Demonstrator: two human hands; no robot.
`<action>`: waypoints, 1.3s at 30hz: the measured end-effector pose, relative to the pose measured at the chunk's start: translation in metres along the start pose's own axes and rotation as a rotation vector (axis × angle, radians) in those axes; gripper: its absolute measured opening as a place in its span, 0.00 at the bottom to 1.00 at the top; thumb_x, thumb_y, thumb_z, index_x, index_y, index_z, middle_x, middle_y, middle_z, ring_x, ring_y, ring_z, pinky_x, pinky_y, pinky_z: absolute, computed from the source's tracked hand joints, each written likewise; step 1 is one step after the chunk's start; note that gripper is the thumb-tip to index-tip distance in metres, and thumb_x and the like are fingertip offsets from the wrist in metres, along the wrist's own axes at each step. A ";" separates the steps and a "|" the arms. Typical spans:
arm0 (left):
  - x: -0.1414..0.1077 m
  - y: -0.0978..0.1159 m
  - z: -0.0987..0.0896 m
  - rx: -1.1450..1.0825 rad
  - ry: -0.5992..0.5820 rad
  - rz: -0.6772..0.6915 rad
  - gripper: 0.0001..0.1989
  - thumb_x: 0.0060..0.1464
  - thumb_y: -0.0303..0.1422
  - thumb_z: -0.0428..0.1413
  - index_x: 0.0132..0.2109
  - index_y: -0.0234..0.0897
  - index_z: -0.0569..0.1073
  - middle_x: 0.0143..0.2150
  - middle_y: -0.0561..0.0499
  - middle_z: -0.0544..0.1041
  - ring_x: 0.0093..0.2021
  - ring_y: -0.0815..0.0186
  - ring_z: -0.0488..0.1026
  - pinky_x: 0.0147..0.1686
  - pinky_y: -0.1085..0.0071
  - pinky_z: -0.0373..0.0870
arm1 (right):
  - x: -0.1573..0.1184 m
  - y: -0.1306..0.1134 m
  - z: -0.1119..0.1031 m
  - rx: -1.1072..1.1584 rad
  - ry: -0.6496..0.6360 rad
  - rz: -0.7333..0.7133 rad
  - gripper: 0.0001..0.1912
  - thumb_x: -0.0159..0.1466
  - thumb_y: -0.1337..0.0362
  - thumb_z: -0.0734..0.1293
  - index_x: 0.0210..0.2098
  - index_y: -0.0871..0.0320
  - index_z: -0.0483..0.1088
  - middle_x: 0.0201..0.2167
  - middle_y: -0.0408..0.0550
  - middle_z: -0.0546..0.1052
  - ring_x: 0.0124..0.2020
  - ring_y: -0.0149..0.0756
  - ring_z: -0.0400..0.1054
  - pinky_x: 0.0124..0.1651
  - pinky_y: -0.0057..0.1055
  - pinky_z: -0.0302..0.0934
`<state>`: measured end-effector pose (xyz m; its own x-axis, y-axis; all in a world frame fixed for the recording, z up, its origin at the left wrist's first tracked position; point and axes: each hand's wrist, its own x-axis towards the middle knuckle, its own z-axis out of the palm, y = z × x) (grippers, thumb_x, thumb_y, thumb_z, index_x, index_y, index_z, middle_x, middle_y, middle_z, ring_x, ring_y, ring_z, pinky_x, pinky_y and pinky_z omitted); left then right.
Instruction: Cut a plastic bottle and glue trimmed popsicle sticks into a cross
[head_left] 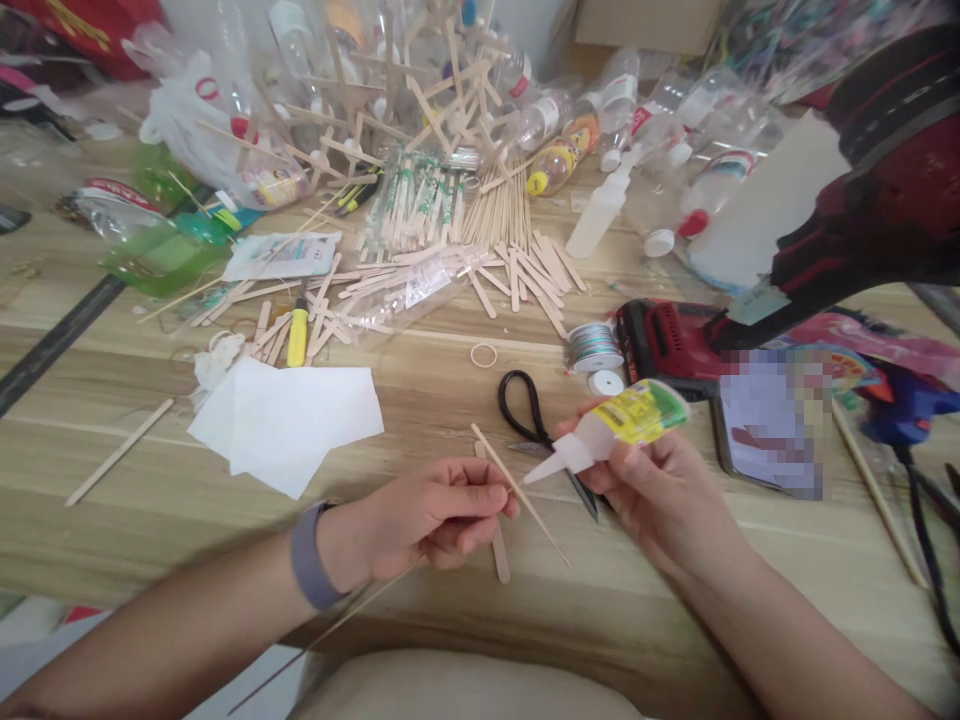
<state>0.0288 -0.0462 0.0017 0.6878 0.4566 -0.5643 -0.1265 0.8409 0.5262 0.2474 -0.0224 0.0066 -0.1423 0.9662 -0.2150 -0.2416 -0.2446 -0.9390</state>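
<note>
My left hand (442, 510) is closed in a pinch on a thin bamboo skewer (322, 640), whose long end trails toward the lower left. By my left fingertips, a wooden craft stick (541, 527) slants across the skewer's tip; whether the two are joined I cannot tell. My right hand (652, 480) grips a glue bottle (637, 412) with a yellow and green label. Its white nozzle (546, 467) points left, close to the craft stick. Another craft stick (500, 555) shows below, partly behind my left hand. Black-handled scissors (534, 420) lie behind, partly covered by my right hand.
White paper sheets (300, 420) lie at left, near a yellow-handled tool (298, 335). Many craft sticks, skewers and plastic bottles (420, 290) crowd the back. On the right are a red power drill (667, 340), thread spool (595, 347), phone (765, 425) and blue glue gun (900, 415).
</note>
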 end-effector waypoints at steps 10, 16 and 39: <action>0.002 0.001 0.003 0.016 0.038 0.010 0.17 0.49 0.44 0.63 0.35 0.36 0.70 0.17 0.59 0.67 0.13 0.78 0.43 0.14 0.75 0.35 | -0.008 -0.016 -0.005 -0.007 0.086 -0.089 0.23 0.47 0.52 0.80 0.41 0.44 0.75 0.36 0.44 0.78 0.24 0.32 0.64 0.27 0.31 0.64; 0.003 0.000 0.001 -0.001 0.023 0.027 0.17 0.51 0.45 0.62 0.35 0.36 0.69 0.18 0.59 0.68 0.14 0.78 0.43 0.13 0.76 0.37 | -0.015 -0.019 -0.001 -0.053 0.006 -0.040 0.21 0.50 0.50 0.78 0.42 0.45 0.76 0.39 0.45 0.77 0.26 0.34 0.64 0.30 0.33 0.64; 0.004 -0.006 0.000 0.031 0.001 0.076 0.19 0.51 0.47 0.62 0.38 0.36 0.69 0.17 0.59 0.68 0.13 0.77 0.48 0.14 0.75 0.41 | -0.020 -0.004 -0.005 -0.182 -0.010 -0.098 0.21 0.53 0.53 0.78 0.44 0.44 0.73 0.36 0.41 0.80 0.31 0.33 0.74 0.31 0.27 0.69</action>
<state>0.0325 -0.0494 -0.0040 0.6762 0.5192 -0.5227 -0.1560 0.7943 0.5872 0.2564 -0.0401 0.0133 -0.1364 0.9835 -0.1189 -0.0778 -0.1303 -0.9884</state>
